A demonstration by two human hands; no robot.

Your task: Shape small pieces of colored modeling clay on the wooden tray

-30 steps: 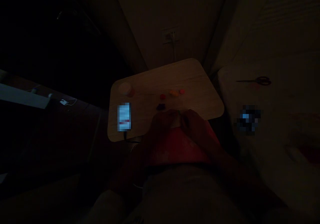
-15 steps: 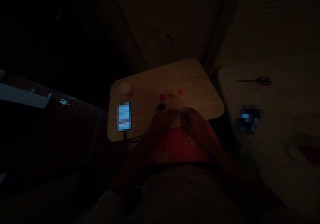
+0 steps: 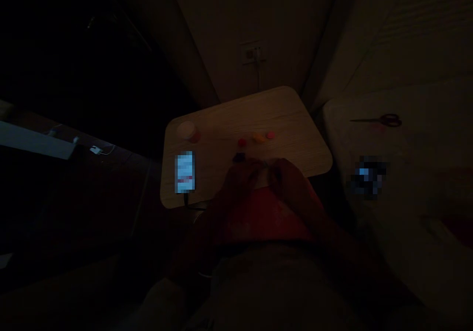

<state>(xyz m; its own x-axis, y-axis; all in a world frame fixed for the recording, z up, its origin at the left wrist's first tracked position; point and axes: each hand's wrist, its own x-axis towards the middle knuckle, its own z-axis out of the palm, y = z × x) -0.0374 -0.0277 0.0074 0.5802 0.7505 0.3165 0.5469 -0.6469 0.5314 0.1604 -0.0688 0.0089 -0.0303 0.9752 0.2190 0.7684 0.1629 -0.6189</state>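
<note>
The view is very dark. My left hand (image 3: 242, 176) is closed at the near edge of the small wooden table (image 3: 218, 119). Close to its right, my right hand (image 3: 283, 173) is closed too, the fingertips of both nearly meeting. Between them is a small thing, green in the earlier frame, too dim to name now. Just beyond my left hand lies a dark lump (image 3: 239, 157). Farther up sit a small red piece (image 3: 242, 143), a yellow-orange piece (image 3: 258, 138) and a pink piece (image 3: 270, 135).
A lidded tub (image 3: 187, 131) stands at the table's left, above a lit phone (image 3: 185, 172) with a cable. Red cloth (image 3: 266, 217) covers my lap. Scissors (image 3: 382, 120) and a blurred-out device (image 3: 369, 174) lie on the pale surface at right. A wall socket (image 3: 253, 53) holds a plug.
The picture has grown darker and shifted slightly. Both hands stay together at the table edge; the green bit between the fingertips no longer shows its colour clearly.
</note>
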